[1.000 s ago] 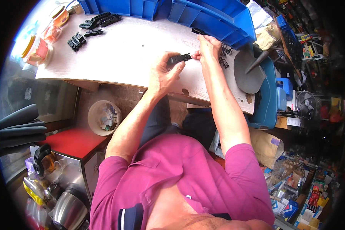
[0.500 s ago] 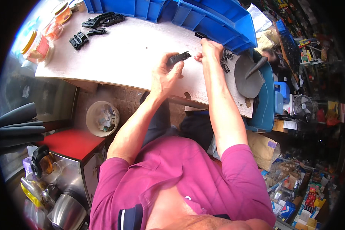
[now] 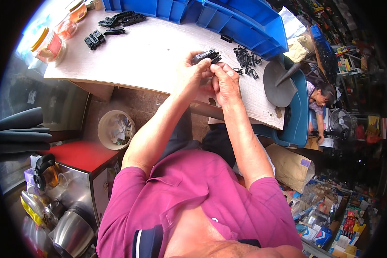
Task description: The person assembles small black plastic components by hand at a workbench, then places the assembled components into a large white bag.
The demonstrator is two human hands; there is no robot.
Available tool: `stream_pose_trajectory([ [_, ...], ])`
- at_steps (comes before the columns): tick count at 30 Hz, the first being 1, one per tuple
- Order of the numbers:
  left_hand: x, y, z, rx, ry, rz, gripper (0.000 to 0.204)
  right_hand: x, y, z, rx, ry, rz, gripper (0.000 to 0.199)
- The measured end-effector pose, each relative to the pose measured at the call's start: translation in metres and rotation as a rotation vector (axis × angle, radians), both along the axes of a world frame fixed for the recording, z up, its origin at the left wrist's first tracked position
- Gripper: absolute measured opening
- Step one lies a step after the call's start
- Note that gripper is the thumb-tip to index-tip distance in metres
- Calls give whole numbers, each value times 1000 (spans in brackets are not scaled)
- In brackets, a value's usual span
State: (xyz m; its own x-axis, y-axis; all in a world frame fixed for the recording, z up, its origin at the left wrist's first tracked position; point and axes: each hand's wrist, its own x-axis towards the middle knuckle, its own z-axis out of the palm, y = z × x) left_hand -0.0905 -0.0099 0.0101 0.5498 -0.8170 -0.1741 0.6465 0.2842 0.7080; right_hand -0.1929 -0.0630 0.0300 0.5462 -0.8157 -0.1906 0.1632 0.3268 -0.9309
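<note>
Over the table (image 3: 159, 71), my left hand (image 3: 189, 74) grips a long black plastic part (image 3: 207, 55) between thumb and fingers. My right hand (image 3: 228, 84) is closed in a pinch at the part's right end, its fingertips touching my left hand. Whatever lies between the right fingertips is hidden. To the right of my hands lies a loose pile of small black plastic pieces (image 3: 244, 56). One more black piece (image 3: 226, 38) rests by itself against the blue bin.
Blue plastic bins (image 3: 236, 26) line the table's back. Black parts (image 3: 94, 39) and jars (image 3: 47, 45) stand at left. A grey round plate with a handle (image 3: 275, 88) sits at the right edge. A waste bucket (image 3: 109, 139) is below; another person (image 3: 320, 96) is at far right.
My right hand has come left from beside the pile to meet the black plastic part in my left hand, uncovering the pile. A person has come into sight at far right.
</note>
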Motion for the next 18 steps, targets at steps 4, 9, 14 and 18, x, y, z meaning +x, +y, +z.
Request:
stream_pose_trajectory([
  [4, 1, 0, -3, -3, -20, 33, 33, -3, -8, -8, -67, 3, 30, 14],
  [9, -2, 8, -5, 25, -188, 8, 32, -8, -8, -10, -45, -30, -95, 18],
  [14, -4, 10, -5, -21, -144, 28, 29, -18, -7, 11, -55, -91, -110, 21],
  [18, -6, 10, -9, 85, -396, -66, 26, -18, -6, 22, -86, -135, -126, 20],
])
